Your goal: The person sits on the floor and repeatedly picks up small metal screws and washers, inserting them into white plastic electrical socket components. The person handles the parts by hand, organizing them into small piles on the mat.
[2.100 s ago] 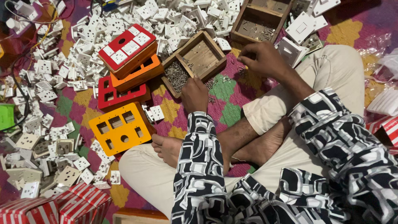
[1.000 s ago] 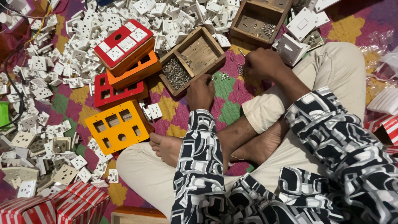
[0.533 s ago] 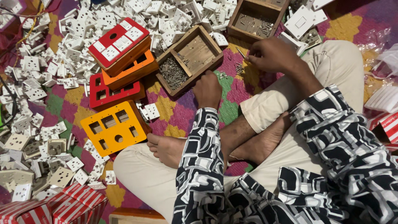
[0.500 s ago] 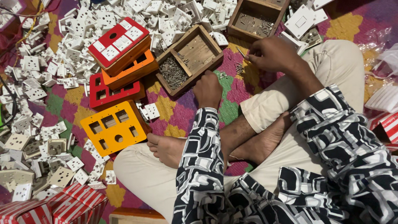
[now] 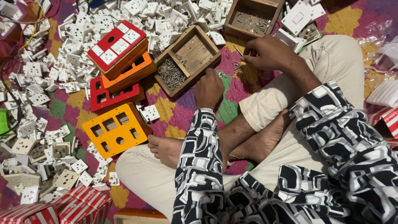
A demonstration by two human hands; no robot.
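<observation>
I sit cross-legged on a patchwork mat (image 5: 166, 110). My left hand (image 5: 209, 88) is curled, knuckles up, at the near corner of a two-part wooden tray (image 5: 210, 61); its fingertips are hidden. One compartment of the tray holds a heap of small screws (image 5: 170, 74). My right hand (image 5: 269, 52) hovers over my right knee with fingers pinched on a thin metal piece (image 5: 238, 50). A few loose screws (image 5: 236, 66) lie on the mat under it.
A red plate with white sockets (image 5: 118, 43) lies on an orange box (image 5: 128, 72); a red frame (image 5: 110, 93) and a yellow frame (image 5: 116, 130) sit nearer. White socket parts (image 5: 62, 62) cover the left. A second wooden box (image 5: 232, 30), a white switch (image 5: 298, 16) and striped cartons (image 5: 74, 205) surround me.
My left hand has slid forward to the tray's near corner. My right hand stays near the loose screws, shifting slightly.
</observation>
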